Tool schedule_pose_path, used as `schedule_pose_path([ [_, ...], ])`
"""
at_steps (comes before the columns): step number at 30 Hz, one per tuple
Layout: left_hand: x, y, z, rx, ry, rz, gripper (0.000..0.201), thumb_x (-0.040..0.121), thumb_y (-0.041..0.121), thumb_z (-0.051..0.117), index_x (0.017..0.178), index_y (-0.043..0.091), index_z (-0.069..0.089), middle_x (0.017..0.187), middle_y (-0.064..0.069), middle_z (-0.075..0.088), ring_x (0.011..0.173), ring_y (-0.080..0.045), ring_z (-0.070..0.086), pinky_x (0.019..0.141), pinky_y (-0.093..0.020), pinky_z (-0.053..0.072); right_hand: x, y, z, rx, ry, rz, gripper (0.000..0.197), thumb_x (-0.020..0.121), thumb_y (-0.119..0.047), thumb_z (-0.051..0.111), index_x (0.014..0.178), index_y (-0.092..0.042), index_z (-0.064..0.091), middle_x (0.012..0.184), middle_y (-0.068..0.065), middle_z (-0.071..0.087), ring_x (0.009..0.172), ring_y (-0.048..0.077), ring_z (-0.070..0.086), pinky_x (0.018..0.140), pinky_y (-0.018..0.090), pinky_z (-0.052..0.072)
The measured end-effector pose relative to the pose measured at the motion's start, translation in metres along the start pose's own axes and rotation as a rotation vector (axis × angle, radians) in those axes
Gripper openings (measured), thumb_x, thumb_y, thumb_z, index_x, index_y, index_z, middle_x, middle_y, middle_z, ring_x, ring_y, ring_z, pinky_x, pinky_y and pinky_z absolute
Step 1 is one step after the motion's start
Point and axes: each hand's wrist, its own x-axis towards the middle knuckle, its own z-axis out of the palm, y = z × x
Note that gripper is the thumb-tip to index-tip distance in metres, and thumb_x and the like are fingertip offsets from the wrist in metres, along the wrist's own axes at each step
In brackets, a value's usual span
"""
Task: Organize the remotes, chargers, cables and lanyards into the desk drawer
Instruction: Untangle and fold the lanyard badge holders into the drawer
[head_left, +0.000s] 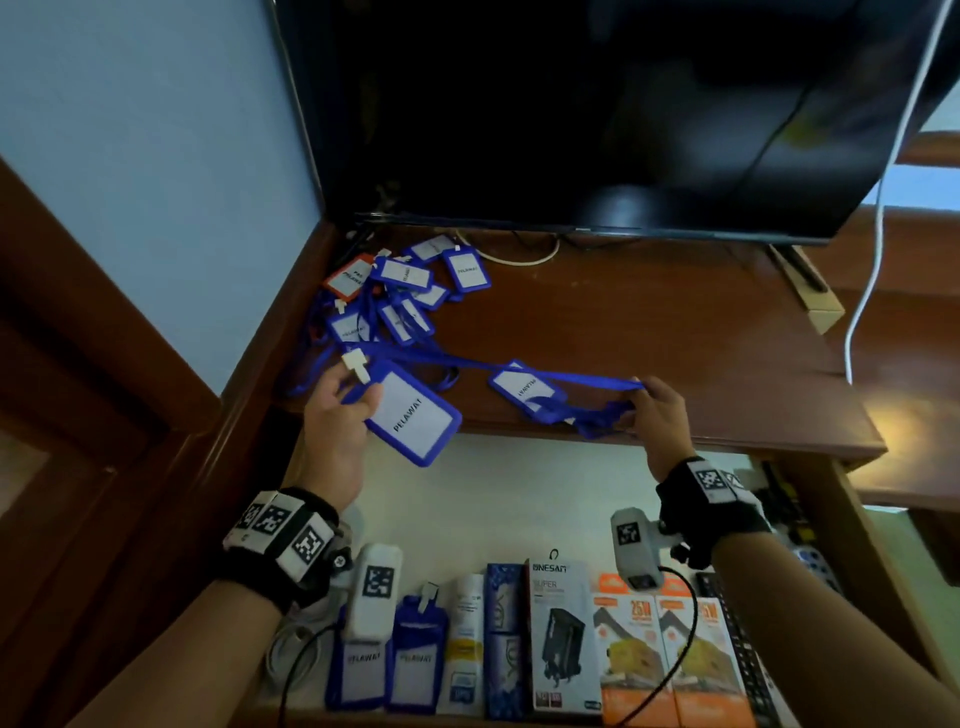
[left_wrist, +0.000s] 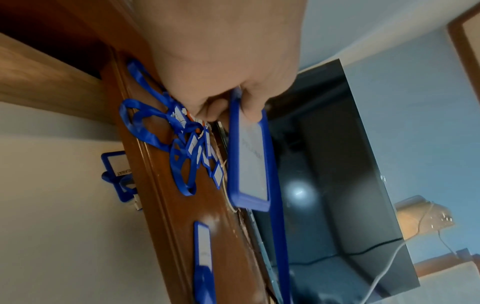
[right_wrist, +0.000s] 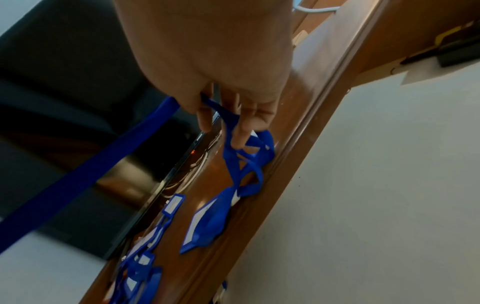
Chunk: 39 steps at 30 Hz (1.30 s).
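Fingers of the left hand (head_left: 340, 410) pinch a blue-framed badge holder (head_left: 413, 415) printed PELAWAT; the right hand (head_left: 660, 415) pinches its blue strap (head_left: 519, 370), stretched above the desk (head_left: 649, 332), seemingly looped with another lanyard (head_left: 527, 391) lying there.

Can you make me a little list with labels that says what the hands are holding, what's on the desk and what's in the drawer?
Left hand: grips a blue badge holder marked PELAWAT
Right hand: pinches that badge's blue strap, pulled out straight between the hands
Desk top: a pile of badges, mostly blue, one red-edged; one more badge lying under the strap
Drawer: open, with badges, boxed chargers and remotes lined up along the front
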Motion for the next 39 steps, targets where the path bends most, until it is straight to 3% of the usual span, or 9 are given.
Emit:
schedule_pose_path([
  [2,0.003,0.007,-0.005,-0.066,0.069,0.029,0.032,0.091,-0.003,0.055,0.118,0.014,0.058,0.111,-0.008,0.065,0.097,-0.02,0.064,0.088,-0.038,0.052,0.011,0.001,0.005,-0.142,0.023,-0.021,0.016,0.084,-0.013,0.05,0.07,-0.013,0.059,0.075,0.014,0.068,0.069,0.037,0.062,0.06,0.043,0.049],
  [6,0.01,0.025,-0.019,-0.13,0.244,0.086,0.034,0.092,0.003,0.056,0.122,0.018,0.056,0.107,0.002,0.066,0.1,-0.017,0.066,0.091,-0.04,0.054,0.021,-0.012,0.018,-0.454,0.053,-0.082,0.019,0.085,-0.006,0.05,0.067,-0.011,0.046,0.094,0.023,0.059,0.081,0.037,0.055,0.064,0.034,0.035],
  [10,0.018,0.049,-0.03,-0.153,0.325,0.176,0.034,0.092,0.005,0.056,0.124,0.016,0.053,0.108,-0.002,0.064,0.098,-0.016,0.066,0.082,-0.03,0.056,0.026,-0.045,0.036,-0.571,0.06,-0.154,0.012,0.086,-0.011,0.049,0.093,-0.012,0.059,0.109,0.024,0.051,0.1,0.043,0.049,0.077,0.038,0.033],
  [14,0.03,0.087,-0.022,-0.104,0.237,0.265,0.034,0.09,0.003,0.058,0.122,0.012,0.054,0.101,0.0,0.064,0.083,-0.005,0.066,0.065,-0.015,0.051,0.036,-0.115,0.06,-0.405,0.037,-0.273,0.018,0.082,-0.009,0.05,0.084,-0.023,0.062,0.086,0.008,0.065,0.091,0.037,0.058,0.072,0.035,0.046],
  [17,0.035,0.118,-0.008,-0.121,0.164,0.305,0.03,0.09,0.001,0.058,0.115,0.018,0.056,0.095,0.003,0.064,0.079,-0.004,0.065,0.068,-0.019,0.053,0.041,-0.174,0.066,-0.289,0.085,-0.343,0.016,0.089,-0.017,0.055,0.097,-0.015,0.069,0.087,0.007,0.066,0.078,0.021,0.057,0.062,0.022,0.044],
  [22,0.041,0.15,0.003,-0.108,0.084,0.366,0.031,0.09,0.001,0.059,0.107,0.027,0.057,0.095,0.003,0.064,0.082,-0.009,0.065,0.07,-0.027,0.055,0.052,-0.249,0.068,-0.127,-0.024,-0.383,0.046,0.098,-0.037,0.042,0.065,-0.017,0.067,0.074,0.004,0.066,0.075,0.02,0.06,0.074,0.031,0.045],
  [26,0.041,0.162,0.011,-0.072,0.033,0.372,0.033,0.09,0.001,0.059,0.102,0.031,0.056,0.091,0.004,0.065,0.074,-0.006,0.064,0.072,-0.031,0.056,0.059,-0.293,0.06,0.049,-0.035,-0.418,0.051,0.091,-0.051,0.04,0.063,-0.015,0.064,0.067,0.001,0.065,0.075,0.023,0.062,0.082,0.042,0.052],
  [33,0.031,0.157,0.012,-0.078,0.005,0.272,0.027,0.092,0.006,0.058,0.109,0.026,0.057,0.092,0.0,0.068,0.085,-0.021,0.065,0.076,-0.043,0.05,0.018,-0.257,0.043,0.132,-0.132,-0.411,0.026,0.091,0.002,0.042,0.076,-0.001,0.063,0.047,0.001,0.061,0.046,0.014,0.057,0.054,0.028,0.048],
  [39,0.014,0.132,0.011,-0.136,0.005,0.199,0.026,0.091,0.006,0.059,0.111,0.024,0.059,0.104,-0.007,0.069,0.088,-0.019,0.07,0.082,-0.044,0.057,-0.004,-0.168,-0.003,0.202,-0.045,-0.113,0.03,0.098,-0.006,0.039,0.078,0.002,0.06,0.043,0.007,0.059,0.038,0.019,0.056,0.043,0.025,0.049],
])
